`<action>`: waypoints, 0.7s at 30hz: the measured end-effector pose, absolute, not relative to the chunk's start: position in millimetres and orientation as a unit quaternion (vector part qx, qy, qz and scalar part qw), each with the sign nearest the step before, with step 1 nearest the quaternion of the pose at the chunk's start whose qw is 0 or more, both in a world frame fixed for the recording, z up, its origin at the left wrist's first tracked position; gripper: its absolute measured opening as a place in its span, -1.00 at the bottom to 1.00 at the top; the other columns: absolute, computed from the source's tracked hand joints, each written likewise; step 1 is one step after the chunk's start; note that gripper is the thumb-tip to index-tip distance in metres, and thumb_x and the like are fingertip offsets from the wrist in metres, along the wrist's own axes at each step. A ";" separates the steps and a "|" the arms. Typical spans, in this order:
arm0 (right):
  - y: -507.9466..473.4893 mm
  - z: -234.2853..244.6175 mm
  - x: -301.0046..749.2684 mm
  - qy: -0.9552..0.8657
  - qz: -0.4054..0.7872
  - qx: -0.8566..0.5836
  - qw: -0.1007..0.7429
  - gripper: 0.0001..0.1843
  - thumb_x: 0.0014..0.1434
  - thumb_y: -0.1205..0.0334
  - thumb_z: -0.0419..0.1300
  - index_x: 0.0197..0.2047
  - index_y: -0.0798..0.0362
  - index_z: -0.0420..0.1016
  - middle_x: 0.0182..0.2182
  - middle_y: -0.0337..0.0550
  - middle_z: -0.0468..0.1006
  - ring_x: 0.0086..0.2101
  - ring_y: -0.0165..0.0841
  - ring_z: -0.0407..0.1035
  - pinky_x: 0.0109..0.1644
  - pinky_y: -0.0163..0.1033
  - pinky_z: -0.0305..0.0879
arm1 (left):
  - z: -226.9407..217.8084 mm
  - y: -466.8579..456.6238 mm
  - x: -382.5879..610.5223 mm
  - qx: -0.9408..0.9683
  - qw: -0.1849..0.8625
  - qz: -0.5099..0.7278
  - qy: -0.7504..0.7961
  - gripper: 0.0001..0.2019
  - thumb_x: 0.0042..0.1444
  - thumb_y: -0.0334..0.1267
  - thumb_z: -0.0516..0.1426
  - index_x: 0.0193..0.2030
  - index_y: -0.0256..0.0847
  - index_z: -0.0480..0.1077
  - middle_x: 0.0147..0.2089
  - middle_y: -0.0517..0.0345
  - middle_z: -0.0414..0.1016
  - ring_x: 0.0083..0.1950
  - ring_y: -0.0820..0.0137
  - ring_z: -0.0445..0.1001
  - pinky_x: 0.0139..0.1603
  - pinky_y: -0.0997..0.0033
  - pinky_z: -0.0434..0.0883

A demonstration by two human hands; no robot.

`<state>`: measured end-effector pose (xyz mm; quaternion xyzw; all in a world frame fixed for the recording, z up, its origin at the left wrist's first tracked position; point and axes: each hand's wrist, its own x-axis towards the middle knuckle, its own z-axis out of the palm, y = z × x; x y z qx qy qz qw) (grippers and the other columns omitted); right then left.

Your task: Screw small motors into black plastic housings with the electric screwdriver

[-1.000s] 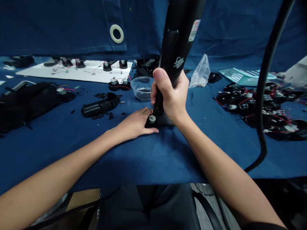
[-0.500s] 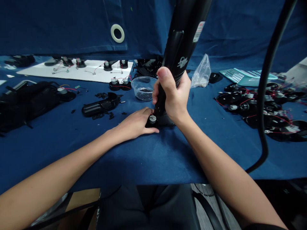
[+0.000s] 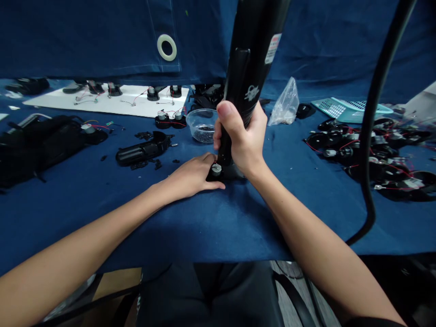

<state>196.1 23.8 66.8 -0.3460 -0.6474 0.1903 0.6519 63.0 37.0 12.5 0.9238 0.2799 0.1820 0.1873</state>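
Note:
My right hand [image 3: 247,143] is wrapped round a thick black electric screwdriver [image 3: 248,59], held nearly upright with its top leaning a little right. Its lower end points down at a black plastic housing [image 3: 235,172] on the blue cloth; the tip itself cannot be made out. A round silver motor [image 3: 216,169] sits at the left end of that housing. My left hand [image 3: 192,176] grips this end from the left, thumb on the near side and fingers on the far side.
Behind my hands stands a clear bowl of small dark screws [image 3: 202,127]. A black housing half [image 3: 145,151] lies to the left with loose bits. Wired black parts [image 3: 384,154] are piled right, near a teal basket [image 3: 350,109]. A black cable [image 3: 367,159] hangs at right.
My right hand and the electric screwdriver have shifted slightly left, and the screwdriver stands a little more upright. The cable has swung left. My left hand stays nearly where it was.

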 end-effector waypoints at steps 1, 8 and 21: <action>22.8 67.3 195.7 -0.648 0.188 -0.350 0.650 -0.51 0.15 -0.36 0.10 -0.23 -0.09 0.26 -0.57 -0.35 0.38 -0.53 -0.45 0.41 -0.55 -0.32 0.25 | 12.4 36.9 63.2 0.923 0.188 0.182 0.281 -0.38 0.10 0.02 0.26 0.19 -0.28 0.22 0.21 -0.17 0.35 0.21 0.00 0.37 0.15 0.08 0.35; 19.2 68.7 195.9 -0.650 0.188 -0.376 0.633 -0.50 0.18 -0.37 0.05 -0.19 -0.08 0.26 -0.55 -0.33 0.37 -0.54 -0.46 0.37 -0.56 -0.32 0.24 | 13.1 35.3 61.6 0.921 0.189 0.177 0.291 -0.39 0.09 0.01 0.27 0.16 -0.33 0.25 0.20 -0.18 0.36 0.17 -0.01 0.39 0.13 0.08 0.35; 17.0 72.3 194.7 -0.633 0.202 -0.357 0.657 -0.50 0.14 -0.35 0.10 -0.27 -0.06 0.22 -0.60 -0.38 0.32 -0.67 -0.55 0.22 -0.62 -0.34 0.17 | 10.8 38.1 62.1 0.924 0.178 0.187 0.284 -0.45 0.09 0.07 0.25 0.06 -0.28 0.29 0.11 -0.12 0.40 0.08 0.05 0.43 0.06 0.16 0.36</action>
